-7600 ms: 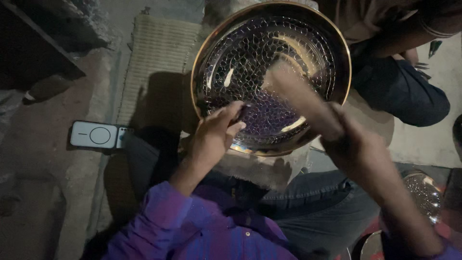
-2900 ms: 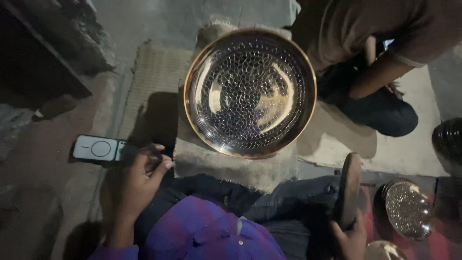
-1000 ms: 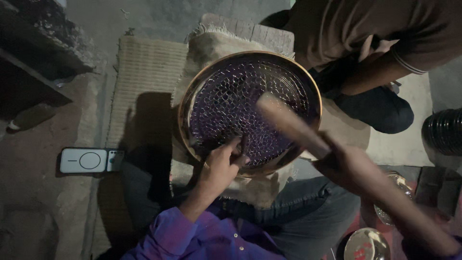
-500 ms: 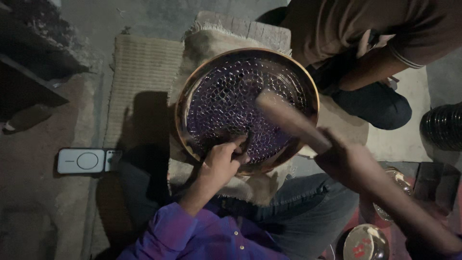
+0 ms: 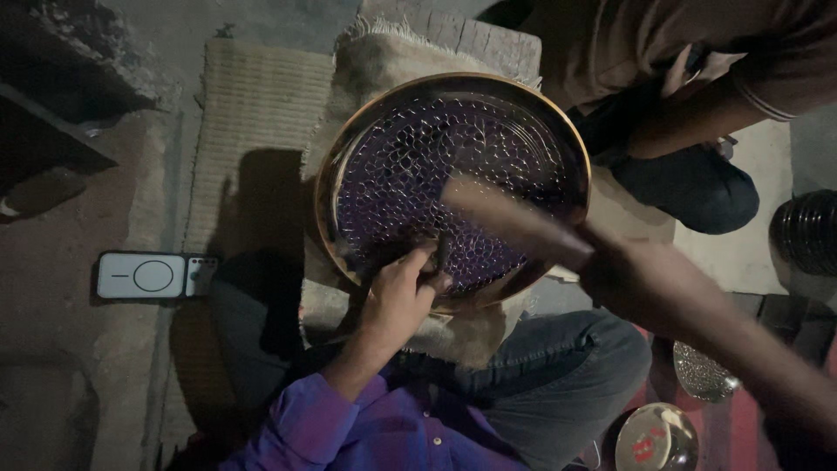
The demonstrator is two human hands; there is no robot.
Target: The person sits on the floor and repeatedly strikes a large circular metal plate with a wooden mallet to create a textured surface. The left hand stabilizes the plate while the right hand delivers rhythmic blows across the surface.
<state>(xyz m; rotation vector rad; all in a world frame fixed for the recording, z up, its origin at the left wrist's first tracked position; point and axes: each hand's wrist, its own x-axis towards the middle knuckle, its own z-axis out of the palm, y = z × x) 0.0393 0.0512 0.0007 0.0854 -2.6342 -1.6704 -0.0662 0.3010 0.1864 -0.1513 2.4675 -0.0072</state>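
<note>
A large round metal plate (image 5: pixel 558 131) with a hammered dimple pattern lies on a folded cloth in front of my knees. My left hand (image 5: pixel 399 295) rests on its near rim and pinches a short dark punch (image 5: pixel 442 255) upright on the plate. My right hand (image 5: pixel 649 283) grips a wooden mallet (image 5: pixel 510 220), raised and blurred over the plate's near right part.
A white phone (image 5: pixel 144 276) lies on the floor to the left, beside a woven mat (image 5: pixel 253 105). Another person (image 5: pixel 689 96) sits at the far right. Small metal bowls (image 5: pixel 658 436) stand by my right knee. A dark ribbed object (image 5: pixel 806 231) is at the right edge.
The mallet has moved slightly over the plate between frames. My left hand keeps the punch at the near rim. Seconds ago that hand was down near the phone.
</note>
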